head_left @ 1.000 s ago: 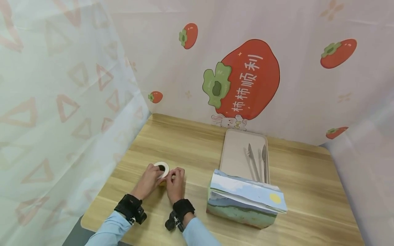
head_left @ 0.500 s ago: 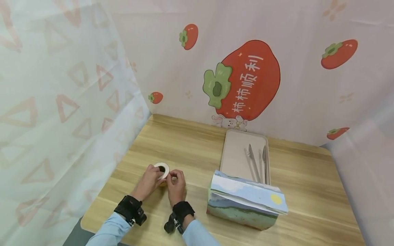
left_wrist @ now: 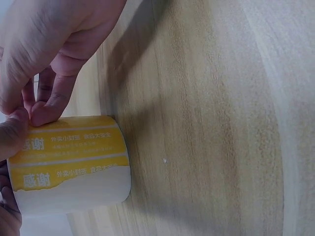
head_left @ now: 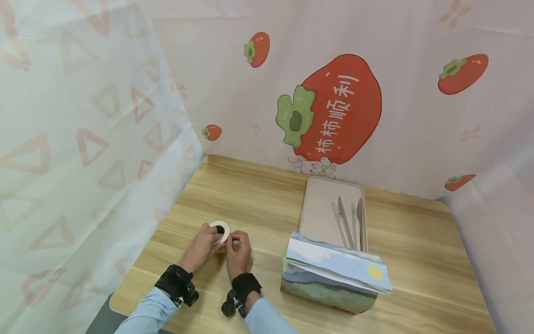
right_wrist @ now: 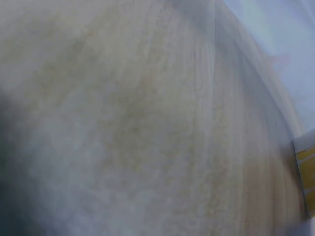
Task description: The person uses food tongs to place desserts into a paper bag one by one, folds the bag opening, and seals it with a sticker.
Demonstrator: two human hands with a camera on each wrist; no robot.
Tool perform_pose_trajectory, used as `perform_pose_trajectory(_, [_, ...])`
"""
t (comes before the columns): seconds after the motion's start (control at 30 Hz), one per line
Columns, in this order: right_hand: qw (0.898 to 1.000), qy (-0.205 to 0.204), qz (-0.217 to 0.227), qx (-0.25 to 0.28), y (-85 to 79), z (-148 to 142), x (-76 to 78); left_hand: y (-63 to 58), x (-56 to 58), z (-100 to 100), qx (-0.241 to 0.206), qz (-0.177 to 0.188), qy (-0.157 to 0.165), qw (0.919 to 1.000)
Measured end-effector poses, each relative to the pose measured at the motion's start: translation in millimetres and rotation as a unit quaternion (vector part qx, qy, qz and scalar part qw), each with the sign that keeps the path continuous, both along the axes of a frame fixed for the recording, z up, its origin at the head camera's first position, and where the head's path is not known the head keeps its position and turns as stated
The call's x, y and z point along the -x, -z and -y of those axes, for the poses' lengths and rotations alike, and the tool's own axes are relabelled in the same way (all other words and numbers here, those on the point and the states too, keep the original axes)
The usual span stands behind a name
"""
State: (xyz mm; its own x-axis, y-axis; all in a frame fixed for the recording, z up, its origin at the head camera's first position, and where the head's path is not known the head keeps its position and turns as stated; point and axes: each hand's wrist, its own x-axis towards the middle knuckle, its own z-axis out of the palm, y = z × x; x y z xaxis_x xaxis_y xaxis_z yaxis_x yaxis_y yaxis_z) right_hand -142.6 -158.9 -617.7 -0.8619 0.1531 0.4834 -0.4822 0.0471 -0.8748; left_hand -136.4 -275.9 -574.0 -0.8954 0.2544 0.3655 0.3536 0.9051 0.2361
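A roll of yellow labels point(left_wrist: 74, 152) with white print stands on the table, its white end and dark core facing up in the head view. My left hand point(head_left: 202, 248) grips the roll, with fingers in the core and the thumb outside. On the near right side of the roll, my right hand point(head_left: 238, 260) pinches at the edge of a label; the left wrist view shows these fingertips meeting at the label's border. Bare white backing shows below a ragged yellow edge. Only a sliver of the roll appears in the right wrist view, at its right edge.
Right of my hands stands a landscape-printed paper bag point(head_left: 329, 290) with a folded top. Behind it lies a pale tray point(head_left: 319, 199) bearing two knives, a left one point(head_left: 343, 218) and a right one point(head_left: 360, 222). Printed cloth walls point(head_left: 229, 93) border the wooden table point(head_left: 250, 185).
My right hand has shifted slightly toward me, its fingers drawn more closely together at the roll's edge. The left hand and the roll stay in nearly the same place.
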Motion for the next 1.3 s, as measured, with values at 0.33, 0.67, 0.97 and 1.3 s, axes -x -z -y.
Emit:
perform_pose_trajectory(0.33, [0.998, 0.052, 0.006, -0.043, 21.1, 8, 4.5, 0.4, -1.2, -1, 0.0, -0.012, 0.003, 0.9999])
perform_pose_trajectory(0.67, [0.997, 0.047, 0.041, -0.046, 15.7, 7, 1.6, 0.3, -2.9, -1, -0.004, 0.006, -0.008, 0.9999])
perform_pose_trajectory(0.97, [0.996, -0.025, 0.084, 0.015, -18.9, -9, -8.8, -5.5, 1.8, -2, -0.001, -0.002, -0.01, 1.0])
perform_pose_trajectory(1.3, [0.995, 0.001, 0.101, 0.011, 5.3, 0, -5.0, -3.2, -2.1, -3, -0.002, 0.011, -0.02, 0.9997])
